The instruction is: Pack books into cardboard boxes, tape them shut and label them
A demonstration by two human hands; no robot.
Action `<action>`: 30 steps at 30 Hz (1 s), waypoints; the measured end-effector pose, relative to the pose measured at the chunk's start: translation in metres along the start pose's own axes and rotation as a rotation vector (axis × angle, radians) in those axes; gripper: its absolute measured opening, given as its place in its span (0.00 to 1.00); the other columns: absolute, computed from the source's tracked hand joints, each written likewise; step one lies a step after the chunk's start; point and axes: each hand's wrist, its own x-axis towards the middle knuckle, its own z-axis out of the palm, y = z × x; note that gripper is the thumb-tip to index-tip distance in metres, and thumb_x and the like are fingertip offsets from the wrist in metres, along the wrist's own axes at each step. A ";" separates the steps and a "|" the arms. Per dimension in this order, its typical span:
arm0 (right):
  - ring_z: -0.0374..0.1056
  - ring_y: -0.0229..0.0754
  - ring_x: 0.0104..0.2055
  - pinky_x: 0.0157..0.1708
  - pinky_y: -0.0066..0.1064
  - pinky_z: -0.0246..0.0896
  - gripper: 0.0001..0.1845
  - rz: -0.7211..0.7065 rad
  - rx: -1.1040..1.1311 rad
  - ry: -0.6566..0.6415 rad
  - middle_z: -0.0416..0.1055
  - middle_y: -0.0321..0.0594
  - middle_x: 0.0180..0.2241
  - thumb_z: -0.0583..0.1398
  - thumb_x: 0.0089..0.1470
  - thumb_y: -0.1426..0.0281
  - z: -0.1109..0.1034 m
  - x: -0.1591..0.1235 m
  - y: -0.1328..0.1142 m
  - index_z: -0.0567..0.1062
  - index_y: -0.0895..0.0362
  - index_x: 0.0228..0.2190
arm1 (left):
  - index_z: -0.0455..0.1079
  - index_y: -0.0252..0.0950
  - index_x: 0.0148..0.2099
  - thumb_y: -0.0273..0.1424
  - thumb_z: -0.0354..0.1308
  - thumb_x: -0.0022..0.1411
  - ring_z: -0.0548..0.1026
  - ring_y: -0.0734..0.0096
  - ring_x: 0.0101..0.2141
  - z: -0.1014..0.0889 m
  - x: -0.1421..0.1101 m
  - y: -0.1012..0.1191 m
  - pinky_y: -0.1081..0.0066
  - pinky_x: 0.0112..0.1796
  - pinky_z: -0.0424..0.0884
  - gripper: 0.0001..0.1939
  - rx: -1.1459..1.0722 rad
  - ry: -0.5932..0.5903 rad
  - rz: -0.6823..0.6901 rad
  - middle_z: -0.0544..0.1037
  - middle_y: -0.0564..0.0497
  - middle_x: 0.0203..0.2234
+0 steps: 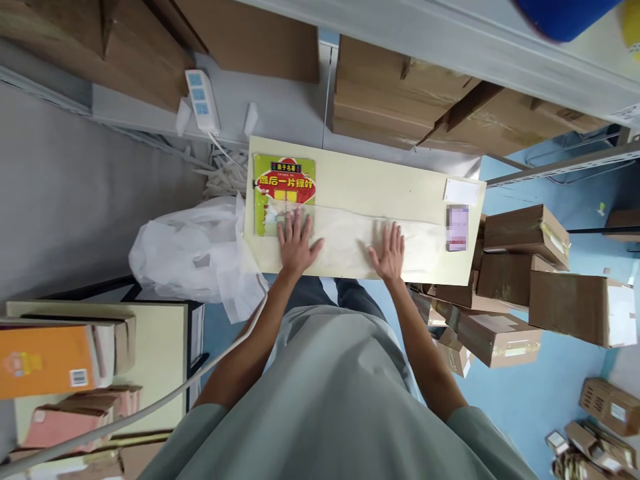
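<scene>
While your left hand [296,251] and right hand [391,257], both open and flat, grip nothing, the translucent sheet [344,239] lies partly over the green book [285,185] and extends to its right; uneven or sideways pressure could crease it or shift the book beneath.

— Looking in on a stockroom, seemingly!
— Going by what?
— Seeing cardboard boxes [570,308] stacked over a blue floor [530,400], and more cartons [380,100] sitting below a long shelf [450,33]!
— Catching any goods?
— Spotting books [45,360] piled on a side table [160,360], left edge, plus a power strip [203,100] near the cartons!
</scene>
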 end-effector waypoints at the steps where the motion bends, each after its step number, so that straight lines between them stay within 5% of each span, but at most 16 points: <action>1: 0.33 0.61 0.85 0.80 0.62 0.39 0.47 -0.059 0.022 -0.023 0.38 0.57 0.83 0.49 0.76 0.46 0.003 0.003 -0.026 0.48 0.62 0.81 | 0.57 0.34 0.82 0.54 0.54 0.75 0.38 0.40 0.81 -0.001 -0.001 -0.001 0.37 0.77 0.32 0.45 -0.005 -0.002 0.007 0.48 0.38 0.82; 6: 0.31 0.55 0.86 0.82 0.54 0.34 0.40 -0.272 0.080 -0.122 0.39 0.49 0.83 0.48 0.79 0.53 0.018 0.024 -0.143 0.52 0.60 0.80 | 0.59 0.30 0.80 0.49 0.50 0.79 0.45 0.46 0.81 -0.020 0.002 -0.015 0.44 0.77 0.42 0.39 -0.070 0.030 0.028 0.53 0.34 0.81; 10: 0.31 0.51 0.86 0.82 0.53 0.35 0.36 -0.263 0.120 -0.141 0.42 0.45 0.83 0.45 0.80 0.58 0.036 0.037 -0.190 0.49 0.57 0.81 | 0.67 0.34 0.75 0.41 0.48 0.80 0.50 0.48 0.80 -0.043 0.016 -0.041 0.45 0.77 0.48 0.29 -0.080 0.126 -0.054 0.58 0.36 0.79; 20: 0.36 0.54 0.85 0.82 0.53 0.38 0.34 -0.167 0.091 -0.121 0.40 0.49 0.83 0.45 0.81 0.58 0.066 0.037 -0.205 0.55 0.57 0.79 | 0.63 0.31 0.72 0.35 0.68 0.67 0.70 0.40 0.68 -0.072 0.054 -0.067 0.49 0.67 0.67 0.36 -0.148 0.255 -0.306 0.73 0.27 0.65; 25: 0.38 0.54 0.85 0.81 0.53 0.39 0.35 -0.173 0.081 -0.097 0.42 0.48 0.83 0.45 0.81 0.58 0.067 0.037 -0.207 0.56 0.57 0.79 | 0.77 0.37 0.44 0.39 0.63 0.69 0.81 0.55 0.43 -0.093 0.075 -0.067 0.62 0.49 0.76 0.11 -0.260 0.229 -0.453 0.83 0.43 0.39; 30: 0.35 0.55 0.85 0.82 0.55 0.37 0.37 -0.193 0.149 -0.105 0.43 0.48 0.82 0.47 0.80 0.56 0.063 0.037 -0.207 0.53 0.57 0.80 | 0.76 0.38 0.39 0.40 0.62 0.69 0.79 0.63 0.36 -0.128 0.077 -0.059 0.69 0.40 0.74 0.11 -0.304 0.379 -0.391 0.82 0.49 0.33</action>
